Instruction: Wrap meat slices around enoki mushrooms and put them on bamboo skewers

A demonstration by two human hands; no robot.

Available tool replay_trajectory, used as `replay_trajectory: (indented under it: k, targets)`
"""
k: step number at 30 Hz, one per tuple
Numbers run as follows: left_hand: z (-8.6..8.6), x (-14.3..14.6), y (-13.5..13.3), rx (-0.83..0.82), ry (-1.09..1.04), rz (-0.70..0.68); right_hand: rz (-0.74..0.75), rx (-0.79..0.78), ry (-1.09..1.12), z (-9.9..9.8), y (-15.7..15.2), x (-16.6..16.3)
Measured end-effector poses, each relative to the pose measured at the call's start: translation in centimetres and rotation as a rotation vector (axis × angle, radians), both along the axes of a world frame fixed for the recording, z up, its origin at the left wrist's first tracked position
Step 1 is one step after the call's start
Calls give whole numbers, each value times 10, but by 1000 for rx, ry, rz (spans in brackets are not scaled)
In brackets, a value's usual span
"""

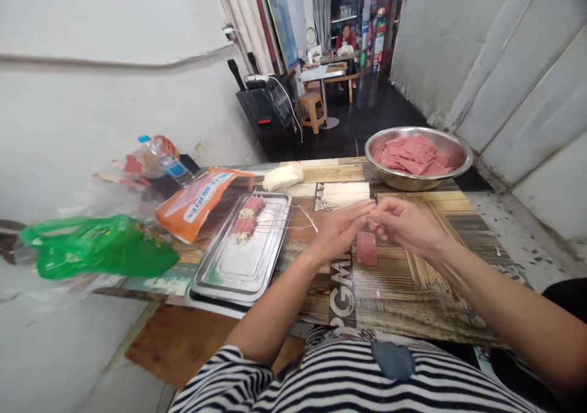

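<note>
My left hand (pixel 342 228) and my right hand (pixel 403 222) meet fingertip to fingertip above the table. Both are closed in a pinch around something small and pale that I cannot make out. Just below them a square pink meat slice (pixel 367 249) lies flat. Beyond my fingers is a row of white enoki mushrooms (pixel 346 194), with another enoki bunch (pixel 283 176) farther left. Bamboo skewers (pixel 426 266) lie under and beside my right hand. On the metal tray (pixel 257 266) to the left rest several skewered meat-and-enoki rolls (pixel 245 226).
A steel bowl (pixel 419 182) full of pink meat slices stands at the far right of the table. An orange package (pixel 202 205), a green plastic bag (pixel 103 245) and a plastic bottle (pixel 177 169) crowd the left end. A person (pixel 345 40) sits at a distant table.
</note>
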State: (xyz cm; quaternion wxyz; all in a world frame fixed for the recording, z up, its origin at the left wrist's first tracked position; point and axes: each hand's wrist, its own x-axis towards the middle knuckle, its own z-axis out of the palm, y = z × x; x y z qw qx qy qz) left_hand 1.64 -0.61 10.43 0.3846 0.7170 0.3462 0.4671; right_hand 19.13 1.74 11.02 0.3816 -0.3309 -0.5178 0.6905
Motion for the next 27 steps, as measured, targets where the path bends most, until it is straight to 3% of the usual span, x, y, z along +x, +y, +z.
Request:
replay_trajectory:
  k: [3, 7, 14, 18, 22, 25, 27]
  targets:
    - [-1, 0, -4, -149, -128, -8, 5, -29, 19, 4, -5, 3]
    - [-16, 2, -6, -233, -184, 119, -15, -32, -69, -3, -8, 5]
    - [-71, 8, -8, -255, -107, 150, 2, 85, -296, -60, -21, 10]
    - [-84, 4, -5, -240, -17, 105, -97, 466, -510, -83, -28, 13]
    - [-88, -2, -1, -227, 100, 56, -184, 856, -665, -90, -32, 14]
    - [-89, -4, 2, -186, 104, -20, -246, 1037, -708, -90, -34, 15]
    - [-88, -4, 4, -139, 104, -67, -239, 1077, -718, -89, -35, 15]
